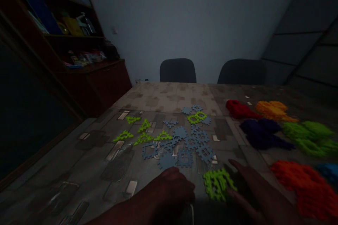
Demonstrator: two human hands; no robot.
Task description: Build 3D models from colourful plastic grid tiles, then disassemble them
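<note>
My left hand (174,186) rests curled on the table near the front edge, just below a blue-grey puzzle piece (167,161); its fingers are closed and what they hold is hidden. My right hand (250,190) lies with fingers stretched out, touching the right side of a green toothed puzzle piece (217,182). Several blue-grey pieces (194,144) and green triangle pieces (144,134) are scattered ahead of both hands.
Piles of pieces in red (239,109), yellow-orange (273,110), purple (264,133), green (308,137), orange-red (306,186) and blue (329,170) lie at the right. Two dark chairs (177,70) stand behind the table (169,98). A wooden shelf unit (66,42) stands at left. The room is dim.
</note>
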